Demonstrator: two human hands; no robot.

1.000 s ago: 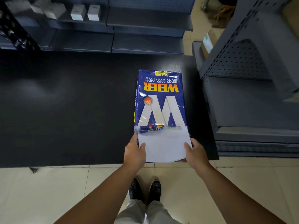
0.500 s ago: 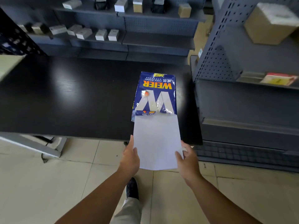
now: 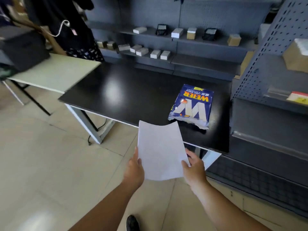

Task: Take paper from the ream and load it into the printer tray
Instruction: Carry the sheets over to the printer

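We hold a white stack of paper (image 3: 160, 151) in both hands, free in the air in front of the black surface (image 3: 133, 95) and over the tiled floor (image 3: 50, 164). Our left hand (image 3: 134, 170) grips its edge at about eight o'clock of the sheet, thumb on top and the other fingers hidden beneath; our right hand (image 3: 195, 169) grips the opposite edge at about four o'clock, thumb likewise laid on the sheet, so the fingers of both hands are closed on the paper. The far edge of the paper sags a little in the middle.

The blue ream (image 3: 191, 105) lies flat on the black surface at about one o'clock from the paper, apart from it, its torn open end facing us. At about ten o'clock, a dark printer (image 3: 23, 50) sits blurred on a pale surface (image 3: 55, 72) that meets the black one's far left corner. Small boxes (image 3: 150, 52) line the grey shelves (image 3: 200, 40) at twelve o'clock. One dark shoe (image 3: 132, 222) shows at six o'clock.
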